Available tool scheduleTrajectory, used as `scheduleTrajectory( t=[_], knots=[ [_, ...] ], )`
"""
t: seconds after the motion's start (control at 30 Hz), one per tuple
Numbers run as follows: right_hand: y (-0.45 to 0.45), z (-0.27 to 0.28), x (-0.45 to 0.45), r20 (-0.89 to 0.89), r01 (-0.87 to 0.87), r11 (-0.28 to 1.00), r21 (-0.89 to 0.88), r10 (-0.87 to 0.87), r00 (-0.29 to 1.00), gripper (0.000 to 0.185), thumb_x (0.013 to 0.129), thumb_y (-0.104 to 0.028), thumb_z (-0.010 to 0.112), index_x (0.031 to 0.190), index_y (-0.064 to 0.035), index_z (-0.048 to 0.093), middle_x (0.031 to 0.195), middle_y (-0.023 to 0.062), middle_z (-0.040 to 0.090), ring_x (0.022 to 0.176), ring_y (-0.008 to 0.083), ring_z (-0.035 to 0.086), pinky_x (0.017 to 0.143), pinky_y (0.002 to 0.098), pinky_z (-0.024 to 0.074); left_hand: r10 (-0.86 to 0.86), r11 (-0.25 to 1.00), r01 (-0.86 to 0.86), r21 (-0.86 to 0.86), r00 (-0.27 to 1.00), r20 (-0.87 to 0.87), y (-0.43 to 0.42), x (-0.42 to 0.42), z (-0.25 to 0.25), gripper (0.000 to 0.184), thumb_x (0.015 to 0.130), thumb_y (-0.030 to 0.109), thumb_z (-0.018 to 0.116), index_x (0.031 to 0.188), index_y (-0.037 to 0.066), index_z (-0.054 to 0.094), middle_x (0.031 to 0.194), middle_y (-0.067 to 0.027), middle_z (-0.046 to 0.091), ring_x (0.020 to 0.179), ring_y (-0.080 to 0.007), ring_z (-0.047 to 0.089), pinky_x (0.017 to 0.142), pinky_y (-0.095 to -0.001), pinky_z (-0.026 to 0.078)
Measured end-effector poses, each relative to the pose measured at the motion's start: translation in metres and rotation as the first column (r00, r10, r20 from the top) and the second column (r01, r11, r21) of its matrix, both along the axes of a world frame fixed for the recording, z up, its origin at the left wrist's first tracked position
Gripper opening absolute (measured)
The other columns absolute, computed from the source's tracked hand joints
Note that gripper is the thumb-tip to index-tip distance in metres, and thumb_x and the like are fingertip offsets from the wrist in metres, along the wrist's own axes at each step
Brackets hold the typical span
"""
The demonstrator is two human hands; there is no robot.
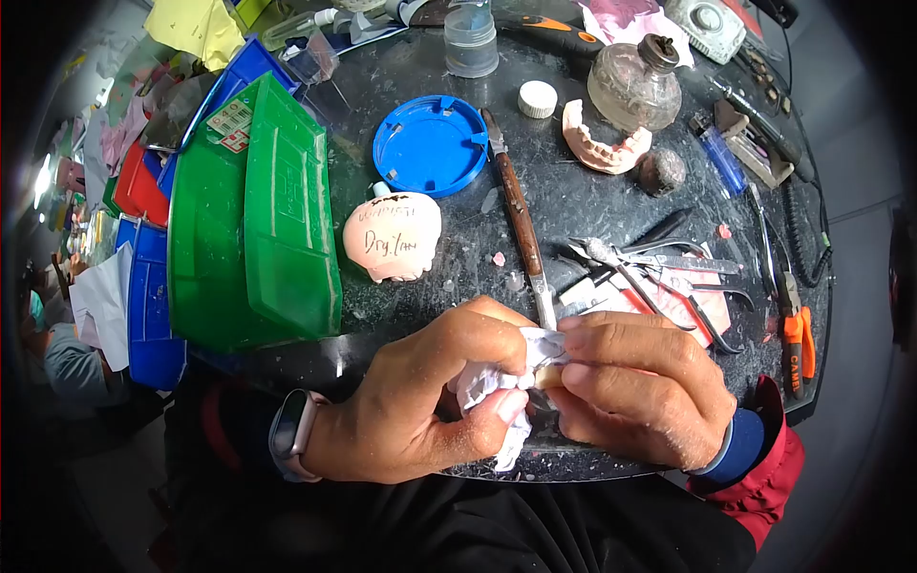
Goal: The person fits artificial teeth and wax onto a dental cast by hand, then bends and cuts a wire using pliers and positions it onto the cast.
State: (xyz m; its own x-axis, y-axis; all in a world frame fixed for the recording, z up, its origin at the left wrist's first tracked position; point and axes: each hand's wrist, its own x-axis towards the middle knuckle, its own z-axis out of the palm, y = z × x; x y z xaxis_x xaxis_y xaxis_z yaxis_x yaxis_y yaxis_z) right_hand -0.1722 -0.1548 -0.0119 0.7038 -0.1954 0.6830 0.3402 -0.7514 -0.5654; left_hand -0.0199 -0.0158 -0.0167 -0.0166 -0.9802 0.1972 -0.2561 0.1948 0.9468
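My left hand point(420, 392) is closed around a crumpled white paper or cloth point(512, 441), pinching it between thumb and fingers. My right hand point(650, 387) is closed too, its fingertips on a small yellowish piece point(547, 378) at the edge of the white material. The two hands meet at the front edge of the dark table. Just beyond them lies a wooden-handled knife point(521, 215), its near end close to my fingertips. What else the fingers hold is hidden.
A green bin point(291, 210) stands at left. Farther off are a blue lid point(430, 145), a pink cast with writing point(392, 237), a dental model point(604, 148) and a glass burner point(635, 86). Pliers point(659, 272) lie beyond my right hand, orange-handled cutters point(800, 342) farther right.
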Motion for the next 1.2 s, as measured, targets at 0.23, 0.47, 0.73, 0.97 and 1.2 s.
scheduleTrajectory(
  t=[0.23,0.47,0.73,0.97,1.2],
  knots=[
    [-0.001,-0.004,0.000,0.026,-0.012,0.999,0.038,0.011,1.000,0.026,0.067,0.001,0.074,0.090,0.0057,0.064,0.088,0.0163,0.063,0.078,0.0256,0.066,0.067,0.0326,0.0570,0.026,1.000,-0.026,-0.006,0.999,-0.029,0.001,-0.001,-0.002,0.030,0.086,0.005,0.053,0.106,0.004,0.031,0.104,-0.0252,0.051,0.086,-0.0179,0.052,0.076,-0.0324,0.045],
    [-0.005,0.009,-0.003,-0.095,-0.039,0.993,-0.107,0.029,0.995,0.028,0.065,-0.002,0.073,0.090,0.0066,0.063,0.088,0.0163,0.063,0.079,0.0258,0.066,0.067,0.0308,0.0567,0.077,0.997,-0.077,-0.002,0.993,-0.089,0.003,-0.006,-0.006,0.030,0.084,0.002,0.054,0.107,0.004,0.035,0.103,-0.0201,0.050,0.082,-0.0154,0.052,0.073,-0.0297,0.044],
    [-0.005,0.000,-0.003,-0.085,-0.024,0.997,-0.076,0.018,0.996,0.026,0.066,-0.003,0.073,0.090,0.0038,0.065,0.090,0.0162,0.064,0.077,0.0229,0.067,0.061,0.0278,0.0563,0.055,0.998,-0.050,0.036,0.983,-0.176,0.000,-0.007,-0.007,0.031,0.083,0.002,0.048,0.108,0.003,0.029,0.110,-0.0247,0.046,0.092,-0.0159,0.049,0.081,-0.0312,0.044],
    [-0.005,0.007,-0.004,-0.149,0.003,1.000,-0.029,-0.007,0.989,0.025,0.067,-0.001,0.075,0.091,0.0005,0.068,0.094,0.0148,0.064,0.070,0.0184,0.066,0.055,0.0255,0.0538,0.084,0.993,-0.108,-0.057,0.943,-0.323,0.002,-0.011,-0.013,0.032,0.081,0.003,0.053,0.110,-0.002,0.040,0.104,-0.0160,0.047,0.083,-0.0183,0.051,0.074,-0.0286,0.044],
    [-0.003,0.006,0.000,-0.142,0.017,0.992,0.126,0.001,0.990,0.026,0.066,0.000,0.077,0.090,0.0002,0.068,0.090,0.0146,0.063,0.071,0.0192,0.063,0.058,0.0260,0.0522,0.049,0.994,-0.057,-0.091,0.994,-0.096,0.002,-0.006,-0.009,0.027,0.087,0.005,0.051,0.110,0.002,0.036,0.107,-0.0240,0.047,0.086,-0.0173,0.051,0.075,-0.0313,0.045]
  ],
)
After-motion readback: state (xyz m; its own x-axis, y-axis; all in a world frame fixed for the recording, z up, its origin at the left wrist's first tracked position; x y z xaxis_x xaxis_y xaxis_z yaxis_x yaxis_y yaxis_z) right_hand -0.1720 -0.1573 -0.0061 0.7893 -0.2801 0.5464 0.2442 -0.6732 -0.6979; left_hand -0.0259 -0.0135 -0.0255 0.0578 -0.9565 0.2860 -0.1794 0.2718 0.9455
